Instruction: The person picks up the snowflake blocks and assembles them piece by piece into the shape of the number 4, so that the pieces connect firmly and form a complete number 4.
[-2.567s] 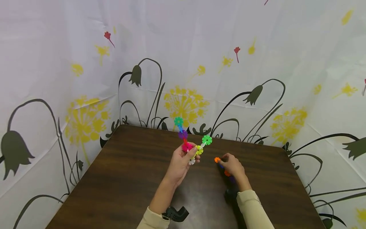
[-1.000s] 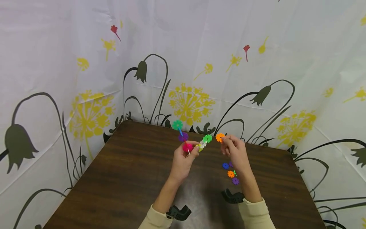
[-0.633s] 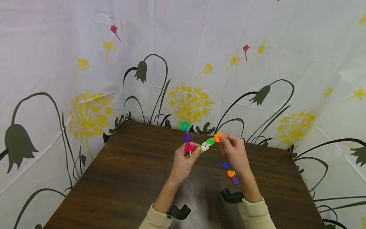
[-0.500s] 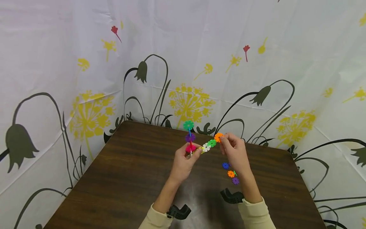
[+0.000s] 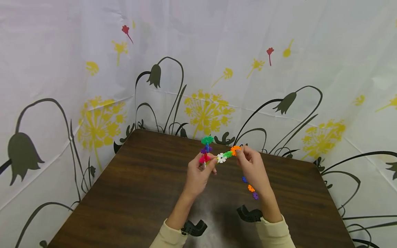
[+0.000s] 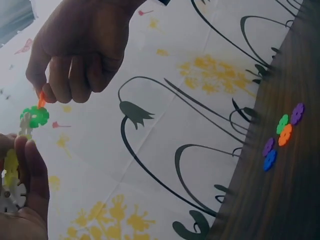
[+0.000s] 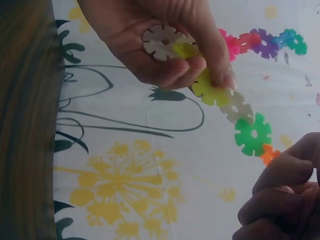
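Note:
My left hand (image 5: 196,177) holds a chain of slotted plastic flower discs above the table, its thumb and fingers pinching a yellow disc (image 7: 212,89). One branch rises through a pink disc (image 5: 203,159) and a purple disc to a teal disc (image 5: 207,140) at its tip. The other runs right through a white disc (image 5: 221,158) to a green disc (image 5: 227,154). With thumb and forefinger, my right hand (image 5: 255,170) pinches an orange disc (image 5: 235,150) edge-on against that green disc. In the right wrist view the orange disc is partly hidden by the fingers.
Several loose discs lie on the brown wooden table (image 5: 139,179) below my right hand, among them a blue disc (image 6: 270,160), an orange disc (image 6: 285,135) and a green disc (image 6: 282,124). A flower-printed white curtain (image 5: 217,41) hangs behind the table.
My right hand has lifted the orange disc from the table and brought it left to the chain's green disc. The chain has turned in my left hand, its teal tip shifting right.

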### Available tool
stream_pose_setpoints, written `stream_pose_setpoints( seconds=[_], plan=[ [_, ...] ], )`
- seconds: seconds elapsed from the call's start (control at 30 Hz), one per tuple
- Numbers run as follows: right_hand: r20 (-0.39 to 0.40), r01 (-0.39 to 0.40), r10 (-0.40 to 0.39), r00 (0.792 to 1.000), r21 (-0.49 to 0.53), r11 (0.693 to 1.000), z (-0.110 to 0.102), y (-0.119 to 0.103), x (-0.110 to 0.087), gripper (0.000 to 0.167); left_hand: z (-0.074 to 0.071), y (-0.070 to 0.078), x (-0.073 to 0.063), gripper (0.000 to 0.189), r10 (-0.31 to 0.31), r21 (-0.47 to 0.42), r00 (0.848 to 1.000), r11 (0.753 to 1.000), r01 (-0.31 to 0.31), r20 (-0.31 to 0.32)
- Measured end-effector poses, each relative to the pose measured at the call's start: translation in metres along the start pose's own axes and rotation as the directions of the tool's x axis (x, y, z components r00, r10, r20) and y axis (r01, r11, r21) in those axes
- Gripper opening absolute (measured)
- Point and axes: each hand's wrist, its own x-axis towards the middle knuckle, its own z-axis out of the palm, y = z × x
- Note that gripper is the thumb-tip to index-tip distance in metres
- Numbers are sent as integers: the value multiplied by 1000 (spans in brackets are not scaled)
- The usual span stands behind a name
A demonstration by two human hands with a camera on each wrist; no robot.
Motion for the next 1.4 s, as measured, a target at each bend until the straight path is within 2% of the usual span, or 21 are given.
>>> stream_pose_setpoints(
  seconds=[0.3,0.5,0.63,0.73,0.8,0.93,1.07,1.2,1.3,1.4],
  plan=[
    [-30,49,-46,998,109,993,6,0,-4,40,-2,-4,0,8,67,-38,998,997,-66,16],
    [-56,43,-34,998,170,985,11,-3,-5,37,1,-6,-1,7,50,-56,998,997,-49,26],
    [-22,32,-29,999,171,985,7,-2,-7,41,-1,-4,1,4,48,-24,999,999,-48,18],
    [-17,24,-21,1000,165,986,-3,10,-9,48,-5,-1,1,5,34,-16,999,999,-34,4],
    [-35,-4,9,999,131,991,-13,25,-10,50,-8,0,2,7,0,-37,1000,999,-1,-14],
    [-35,-132,131,991,-29,991,-33,63,-15,47,-14,1,5,12,-95,-133,994,987,87,-52],
    [28,-263,276,961,-226,938,-47,102,-27,34,-17,-1,7,7,-169,-220,985,963,156,-42],
    [103,-331,393,914,-371,867,-53,134,-38,23,-16,-2,8,12,-176,-283,984,945,164,-20],
    [110,-355,453,885,-471,807,-54,152,-43,29,-15,1,8,15,-167,-355,986,922,156,0],
    [88,-373,496,864,-549,748,-54,164,-48,40,-12,5,8,14,-168,-432,985,887,162,25]
  ],
)
